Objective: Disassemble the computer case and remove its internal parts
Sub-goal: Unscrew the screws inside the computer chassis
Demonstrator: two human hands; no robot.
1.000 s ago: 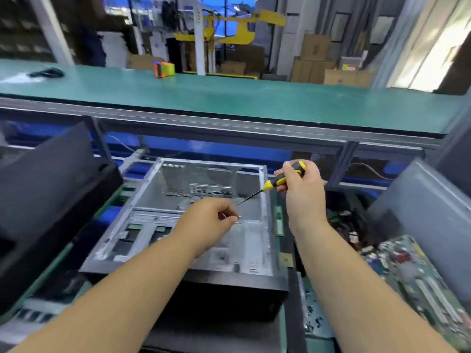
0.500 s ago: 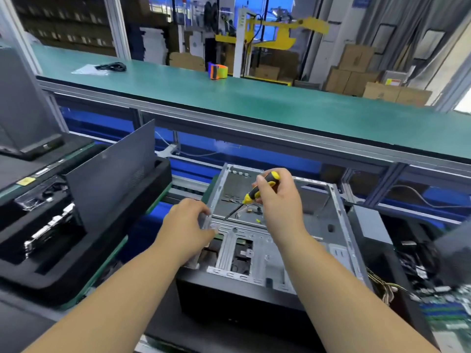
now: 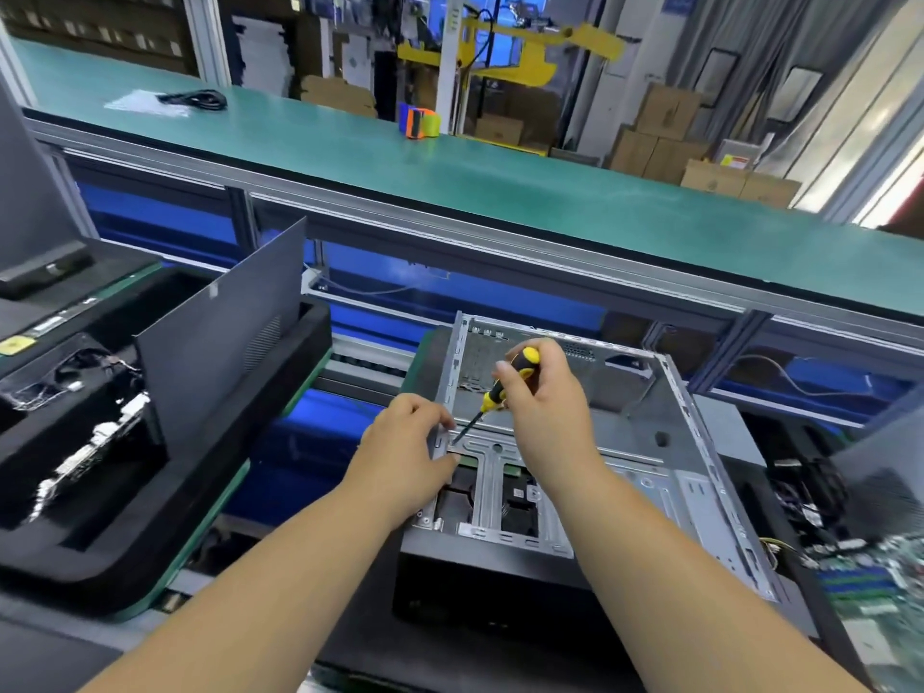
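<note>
Here your right hand (image 3: 545, 407) grips the screwdriver (image 3: 505, 382), its tip angled down at the left rail inside the open case (image 3: 700, 482). Your left hand (image 3: 405, 447) pinches that rail. The case lies in front of you, below the green bench (image 3: 500, 182).

2 bare forearms (image 3: 280, 582), no sleeves
</note>
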